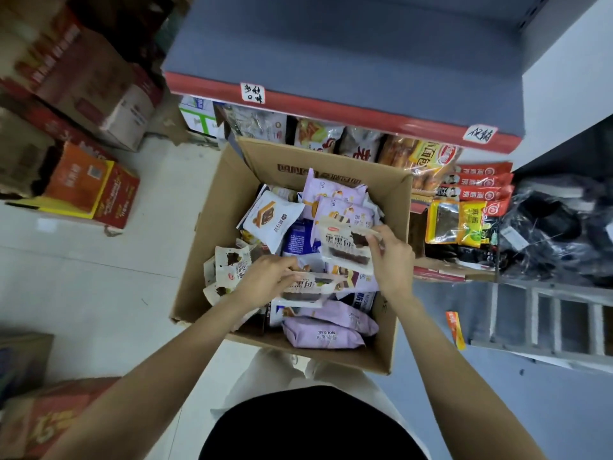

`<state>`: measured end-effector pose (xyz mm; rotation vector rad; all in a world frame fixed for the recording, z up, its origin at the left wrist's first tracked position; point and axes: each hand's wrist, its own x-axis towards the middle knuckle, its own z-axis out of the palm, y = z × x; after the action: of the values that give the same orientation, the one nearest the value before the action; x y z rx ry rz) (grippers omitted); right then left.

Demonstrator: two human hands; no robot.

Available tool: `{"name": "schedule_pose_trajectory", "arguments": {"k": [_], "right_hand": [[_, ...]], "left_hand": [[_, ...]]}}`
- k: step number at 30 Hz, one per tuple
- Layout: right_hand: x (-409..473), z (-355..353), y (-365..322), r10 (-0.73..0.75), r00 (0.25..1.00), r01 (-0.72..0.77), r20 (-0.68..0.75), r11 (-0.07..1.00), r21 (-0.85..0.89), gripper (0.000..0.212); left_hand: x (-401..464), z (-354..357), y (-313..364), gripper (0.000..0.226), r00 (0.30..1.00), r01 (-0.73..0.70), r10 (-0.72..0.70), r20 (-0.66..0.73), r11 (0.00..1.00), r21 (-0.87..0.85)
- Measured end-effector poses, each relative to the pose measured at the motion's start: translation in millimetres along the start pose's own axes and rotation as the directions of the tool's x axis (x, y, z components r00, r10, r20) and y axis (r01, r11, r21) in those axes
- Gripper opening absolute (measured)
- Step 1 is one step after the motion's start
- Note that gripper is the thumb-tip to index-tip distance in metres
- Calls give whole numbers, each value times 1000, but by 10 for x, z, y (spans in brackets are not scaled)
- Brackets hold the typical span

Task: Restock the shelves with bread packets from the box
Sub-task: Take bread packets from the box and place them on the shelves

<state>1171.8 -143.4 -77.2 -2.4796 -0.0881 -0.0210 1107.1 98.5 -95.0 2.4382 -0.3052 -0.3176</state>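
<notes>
At the centre of the frame both hands are down in the open cardboard box (212,207), so this looks like the picking-up step: the left hand (265,277) has its fingers curled on a clear-windowed bread packet (303,288) lying on the pile, and the right hand (393,257) pinches a second matching packet (345,249) by its right edge, lifted slightly. Next, I judge, both packets must be carried up to the red-edged shelf (331,109) at the top of the frame, whose blue surface shows bare.
</notes>
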Motion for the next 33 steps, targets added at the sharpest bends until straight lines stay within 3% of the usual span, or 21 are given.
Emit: {"name": "schedule_pose_trajectory", "arguments": {"k": [4,8,11,15,20,25,30,33], "right_hand": [[145,-278,-244,-91,993,95,-78,994,46,17],[423,-689,-700,-200,974,211,-103,971,115,18],[701,-1030,-1056,-340,930,341,-139,940,-16,20],[1123,-1535,-1481,-552,788,504,-273,833,-228,17],[1556,-2277,-1969,-547,773,568,-322,823,-34,7],[1797,-2993,-2477,-592,670,656,-447,755,-17,14],[2125,-3538,-2830,-520,590,676,-617,736,27,14],[2395,-3714,-2908,-434,610,665,-663,735,131,8]], "left_hand": [[0,-529,218,11,949,130,-225,-220,917,-378],[197,-1130,514,5,843,37,-329,-426,825,-563],[412,-1669,785,20,760,-90,-264,-594,862,-499],[650,-2460,1060,28,662,-211,-127,-739,914,-346],[854,-3341,1310,11,593,-312,-31,-805,912,-265],[1081,-4064,1788,7,489,-448,64,-870,875,-187],[1422,-4526,2165,10,494,-552,17,-869,779,-298],[1727,-4728,2317,14,486,-557,-19,-874,763,-326]]}}
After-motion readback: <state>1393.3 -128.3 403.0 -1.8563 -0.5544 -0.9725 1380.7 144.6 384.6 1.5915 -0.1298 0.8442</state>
